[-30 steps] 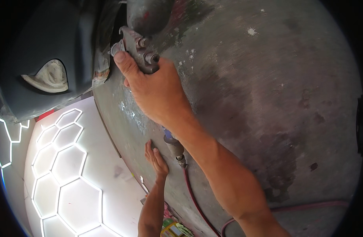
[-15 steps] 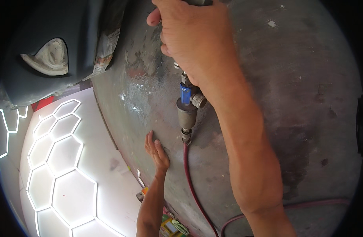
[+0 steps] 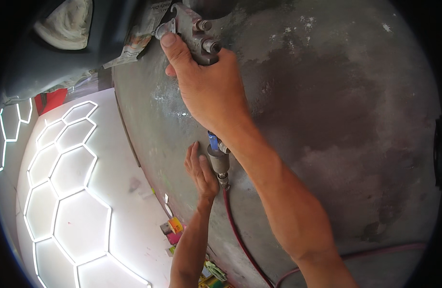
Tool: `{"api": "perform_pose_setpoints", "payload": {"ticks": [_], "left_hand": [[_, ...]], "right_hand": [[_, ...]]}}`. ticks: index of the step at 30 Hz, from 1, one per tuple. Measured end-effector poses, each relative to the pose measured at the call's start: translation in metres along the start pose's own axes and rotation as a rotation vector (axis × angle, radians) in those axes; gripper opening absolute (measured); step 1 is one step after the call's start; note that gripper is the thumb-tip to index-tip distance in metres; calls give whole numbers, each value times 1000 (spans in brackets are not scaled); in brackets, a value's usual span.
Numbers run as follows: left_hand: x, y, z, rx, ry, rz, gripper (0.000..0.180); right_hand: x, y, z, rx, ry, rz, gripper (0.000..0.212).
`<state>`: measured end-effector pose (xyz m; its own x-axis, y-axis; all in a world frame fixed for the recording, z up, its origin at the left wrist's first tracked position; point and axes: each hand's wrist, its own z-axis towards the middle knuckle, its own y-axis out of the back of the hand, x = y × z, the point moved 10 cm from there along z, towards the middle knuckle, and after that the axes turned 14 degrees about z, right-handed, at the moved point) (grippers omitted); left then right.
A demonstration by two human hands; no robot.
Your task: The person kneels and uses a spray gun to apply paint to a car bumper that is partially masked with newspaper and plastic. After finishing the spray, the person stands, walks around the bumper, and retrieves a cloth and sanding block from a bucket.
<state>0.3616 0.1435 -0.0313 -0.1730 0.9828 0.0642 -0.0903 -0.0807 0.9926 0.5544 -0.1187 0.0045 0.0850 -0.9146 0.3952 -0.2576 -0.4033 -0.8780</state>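
Observation:
My right hand (image 3: 214, 91) is wrapped round the handle of a metal spray gun (image 3: 194, 36), its thumb raised along the back of the body. Below the fist hangs a fitting with a blue valve (image 3: 213, 142) and a grey cylinder (image 3: 218, 161), where a dark red air hose (image 3: 234, 223) joins on. My left hand (image 3: 201, 173) is beside that cylinder, fingers stretched out, holding nothing. Whether it touches the hose fitting I cannot tell. The gun's nozzle end points toward a dark grey car body panel (image 3: 103, 38) at upper left.
Printed masking paper (image 3: 134, 45) edges the panel, and a pale covered recess (image 3: 67, 24) sits in it. Stained grey floor (image 3: 317, 144) spreads at right. Hexagonal light tubes (image 3: 108, 225) cover a white surface at left. Coloured containers (image 3: 174, 225) stand near my left forearm.
My right hand and the spray gun have come lower and leftward in the picture, bringing the gun's body into view. My left hand is a little higher and farther right, closer to the fitting.

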Motion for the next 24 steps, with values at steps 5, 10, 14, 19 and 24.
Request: {"api": "perform_pose_setpoints", "payload": {"ticks": [5,10,14,19,24], "left_hand": [[27,8,-7,-163,177,-38,45],[63,-2,-11,-165,467,-129,41],[123,-28,-26,-168,591,-538,36],[104,-12,-18,-159,321,-337,35],[96,2,-20,-161,115,-87,35]], "right_hand": [[-4,-2,3,-11,191,129,53],[-19,-13,9,8,150,66,51],[-53,-38,8,23,27,55,50],[-82,-42,8,48,-14,-32,50],[-90,-32,10,23,56,36,51]]}}
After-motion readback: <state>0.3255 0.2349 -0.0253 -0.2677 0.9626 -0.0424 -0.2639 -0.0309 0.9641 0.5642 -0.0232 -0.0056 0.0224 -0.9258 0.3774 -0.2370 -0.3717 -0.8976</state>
